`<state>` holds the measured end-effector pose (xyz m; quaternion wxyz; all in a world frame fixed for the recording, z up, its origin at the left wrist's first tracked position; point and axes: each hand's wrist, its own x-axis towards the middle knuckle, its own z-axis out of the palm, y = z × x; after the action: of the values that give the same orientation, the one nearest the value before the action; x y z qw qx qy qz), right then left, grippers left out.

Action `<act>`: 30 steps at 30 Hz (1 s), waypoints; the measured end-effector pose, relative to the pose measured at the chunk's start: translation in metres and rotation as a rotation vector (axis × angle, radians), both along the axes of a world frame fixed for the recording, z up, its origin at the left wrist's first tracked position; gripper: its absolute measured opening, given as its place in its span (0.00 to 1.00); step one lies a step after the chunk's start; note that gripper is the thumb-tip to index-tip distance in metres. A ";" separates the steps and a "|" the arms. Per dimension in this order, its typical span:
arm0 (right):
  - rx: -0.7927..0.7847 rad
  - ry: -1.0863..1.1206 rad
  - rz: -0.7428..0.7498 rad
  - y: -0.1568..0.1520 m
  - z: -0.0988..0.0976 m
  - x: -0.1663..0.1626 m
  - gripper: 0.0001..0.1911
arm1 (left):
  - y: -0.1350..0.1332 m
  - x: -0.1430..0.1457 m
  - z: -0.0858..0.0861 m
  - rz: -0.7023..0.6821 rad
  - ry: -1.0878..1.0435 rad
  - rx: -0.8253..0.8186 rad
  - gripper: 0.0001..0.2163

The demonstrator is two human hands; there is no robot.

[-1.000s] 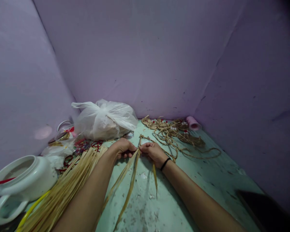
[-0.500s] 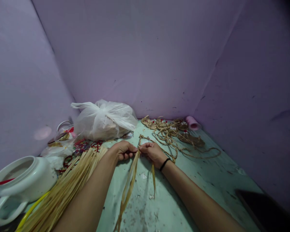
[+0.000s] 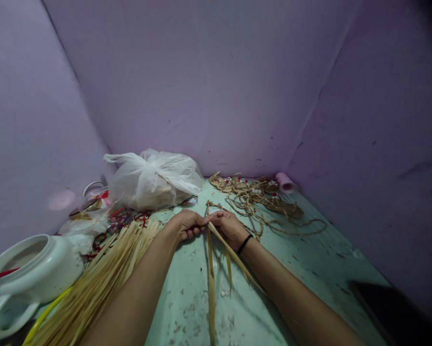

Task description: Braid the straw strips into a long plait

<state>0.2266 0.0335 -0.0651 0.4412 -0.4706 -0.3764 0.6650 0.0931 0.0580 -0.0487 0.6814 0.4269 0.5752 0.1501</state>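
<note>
My left hand and my right hand meet fingertip to fingertip over the table, both closed in a pinch. Between them they grip dry, straw-coloured fibre strips. One strip hangs straight down toward me, and another slants right across my right forearm. A shorter end dangles below my right palm. Just beyond my fingertips a twisted length of cord runs away on the table. The exact join is hidden under my fingers. A black band circles my right wrist.
A bundle of loose fibre strips lies left, beside a white pot. Behind stands a knotted white plastic bag. Coiled cords with beads and a pink thread spool lie back right. A dark flat object sits front right.
The strips, which hung together toward the lower left, have separated: one now hangs straight down and the other slants right over my right forearm. My hands stay nearly in place.
</note>
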 end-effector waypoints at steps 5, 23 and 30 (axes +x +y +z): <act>-0.030 0.055 -0.033 0.001 0.001 -0.002 0.08 | -0.004 0.003 0.006 0.014 -0.053 0.027 0.10; -0.050 -0.006 0.231 0.002 0.007 0.012 0.03 | -0.008 0.003 0.006 -0.056 0.162 0.209 0.15; -0.070 -0.084 0.160 -0.002 0.013 0.008 0.04 | -0.007 -0.011 0.008 -0.131 -0.139 0.153 0.10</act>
<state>0.2344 0.0316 -0.0522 0.3539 -0.4817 -0.4074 0.6905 0.0821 0.0514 -0.0412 0.6933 0.5030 0.4845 0.1779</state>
